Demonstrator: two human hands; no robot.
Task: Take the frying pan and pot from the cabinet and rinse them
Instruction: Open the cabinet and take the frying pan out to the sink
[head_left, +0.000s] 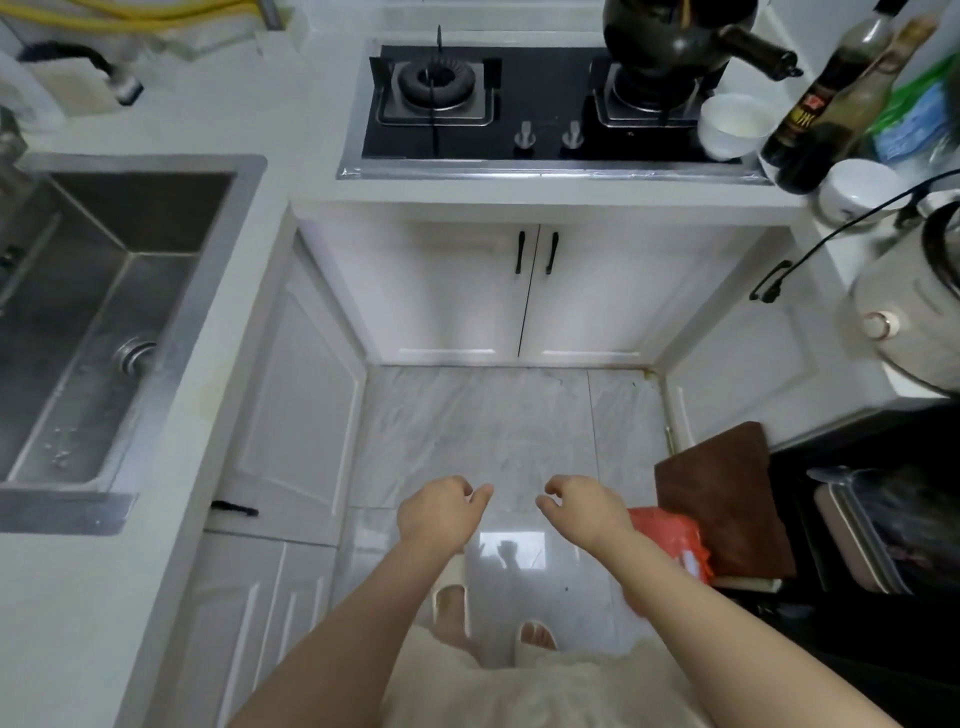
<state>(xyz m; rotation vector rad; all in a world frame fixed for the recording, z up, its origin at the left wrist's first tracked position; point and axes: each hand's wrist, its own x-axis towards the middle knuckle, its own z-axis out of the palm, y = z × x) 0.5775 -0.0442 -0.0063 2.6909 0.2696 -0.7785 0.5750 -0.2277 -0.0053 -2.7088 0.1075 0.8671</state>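
The person's left hand (439, 512) and right hand (584, 506) hang out over the floor (467, 415), fingers loosely curled and holding nothing. The white cabinet (530, 291) under the stove (519, 104) has both doors closed (two black handles side by side). No pan or pot shows. The steel sink (104, 312) is at the left.
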